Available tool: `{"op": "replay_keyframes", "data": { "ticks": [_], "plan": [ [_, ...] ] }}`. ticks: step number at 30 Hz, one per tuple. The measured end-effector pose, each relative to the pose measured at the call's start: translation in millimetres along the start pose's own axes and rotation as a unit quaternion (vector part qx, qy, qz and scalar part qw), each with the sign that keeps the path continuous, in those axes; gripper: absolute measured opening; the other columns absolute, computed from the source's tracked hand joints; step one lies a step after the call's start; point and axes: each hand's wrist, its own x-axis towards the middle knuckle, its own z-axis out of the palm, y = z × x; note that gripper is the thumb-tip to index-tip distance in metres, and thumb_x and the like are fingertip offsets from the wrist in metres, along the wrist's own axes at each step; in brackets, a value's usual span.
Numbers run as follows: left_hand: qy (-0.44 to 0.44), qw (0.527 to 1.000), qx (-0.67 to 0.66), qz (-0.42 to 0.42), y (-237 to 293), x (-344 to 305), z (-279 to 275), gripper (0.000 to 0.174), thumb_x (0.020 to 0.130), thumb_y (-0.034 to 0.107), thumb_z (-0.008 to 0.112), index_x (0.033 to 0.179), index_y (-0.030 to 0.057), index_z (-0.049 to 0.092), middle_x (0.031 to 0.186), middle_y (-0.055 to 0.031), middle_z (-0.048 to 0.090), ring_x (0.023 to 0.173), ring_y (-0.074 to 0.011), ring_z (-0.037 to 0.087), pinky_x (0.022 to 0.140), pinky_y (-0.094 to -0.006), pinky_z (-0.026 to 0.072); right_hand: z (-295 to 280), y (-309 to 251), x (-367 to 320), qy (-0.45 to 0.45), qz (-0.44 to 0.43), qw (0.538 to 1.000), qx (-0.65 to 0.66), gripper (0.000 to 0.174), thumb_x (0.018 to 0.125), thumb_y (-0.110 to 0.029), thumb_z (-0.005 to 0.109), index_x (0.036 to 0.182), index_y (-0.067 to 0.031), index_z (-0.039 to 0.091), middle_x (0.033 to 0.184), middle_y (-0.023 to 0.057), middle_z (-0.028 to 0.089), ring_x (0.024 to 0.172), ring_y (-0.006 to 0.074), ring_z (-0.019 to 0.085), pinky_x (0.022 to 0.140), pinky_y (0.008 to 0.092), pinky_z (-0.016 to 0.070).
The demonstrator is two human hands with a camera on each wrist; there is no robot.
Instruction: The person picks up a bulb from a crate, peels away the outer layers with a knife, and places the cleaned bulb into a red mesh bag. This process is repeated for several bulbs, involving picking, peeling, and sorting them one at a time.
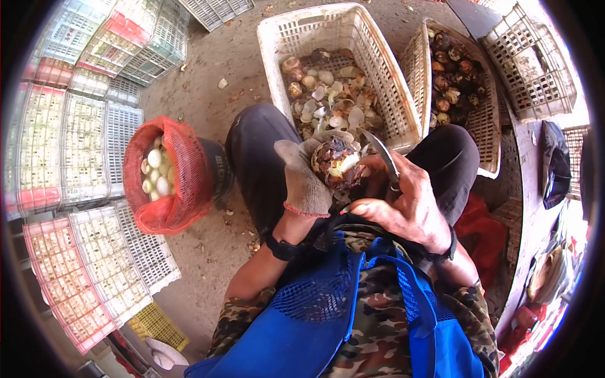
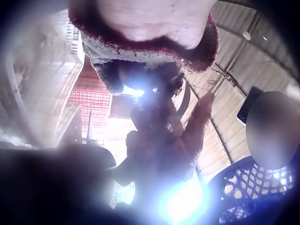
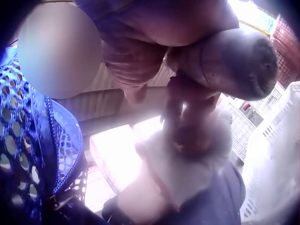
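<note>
My left hand (image 1: 304,176), in a grey knitted glove with a red cuff, holds a round, dark brown bulb (image 1: 338,165). A pale cut patch shows on the bulb's upper side. In my bare right hand (image 1: 413,205) is a knife (image 1: 382,153) with a curved blade, gripped so that the blade points up and away from me. The right fingers reach to the bulb's right side, and the thumb points left below it. In the left wrist view the glove (image 2: 140,51) shows at the top, while glare hides much of the bulb. The right wrist view is also washed out.
Beyond my knees stands a dirty white crate (image 1: 340,12) with bulbs and peelings. Another crate (image 1: 491,142) at the right holds dark bulbs. On the left are a red mesh bag (image 1: 189,189) of pale peeled bulbs, a black bucket (image 1: 217,167) and stacked crates (image 1: 88,151).
</note>
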Motion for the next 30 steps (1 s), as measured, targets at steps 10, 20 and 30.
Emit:
{"op": "replay_keyframes", "data": {
  "ticks": [10, 20, 30],
  "plan": [
    [0.065, 0.977, 0.169, 0.115, -9.8, -10.5, 3.9, 0.092, 0.094, 0.077, 0.022, 0.123, -0.0027, 0.058, 0.111, -0.0115, 0.068, 0.102, -0.0191, 0.068, 0.094, -0.0347, 0.0555, 27.9, -4.9, 3.0, 0.030, 0.122, 0.990, 0.069, 0.021, 0.079, -0.009, 0.081, 0.091, 0.0006, 0.066, 0.081, 0.0113, 0.070, 0.072, 0.0172, 0.069, 0.067, 0.0323, 0.0557],
    [0.047, 0.965, 0.192, 0.174, -13.5, -6.2, -3.1, 0.072, 0.099, 0.063, 0.039, 0.122, -0.0030, 0.057, 0.108, -0.0082, 0.066, 0.098, -0.0158, 0.066, 0.092, -0.0315, 0.0543, 49.6, 22.7, -3.3, 0.090, -0.134, 0.974, -0.156, 0.035, 0.069, -0.005, 0.082, 0.097, -0.0042, 0.062, 0.083, 0.0090, 0.062, 0.072, 0.0267, 0.067, 0.058, 0.0363, 0.0553],
    [0.052, 0.866, 0.417, 0.272, -10.5, -7.0, 4.2, 0.044, 0.089, 0.022, 0.072, 0.124, 0.0011, 0.056, 0.115, -0.0096, 0.064, 0.104, -0.0183, 0.065, 0.093, -0.0331, 0.0552, 32.0, 9.9, -1.0, 0.036, 0.114, 0.988, 0.101, 0.016, 0.076, -0.002, 0.078, 0.079, -0.0013, 0.062, 0.068, 0.0013, 0.061, 0.062, 0.0099, 0.058, 0.056, 0.0276, 0.0468]
  ]
}}
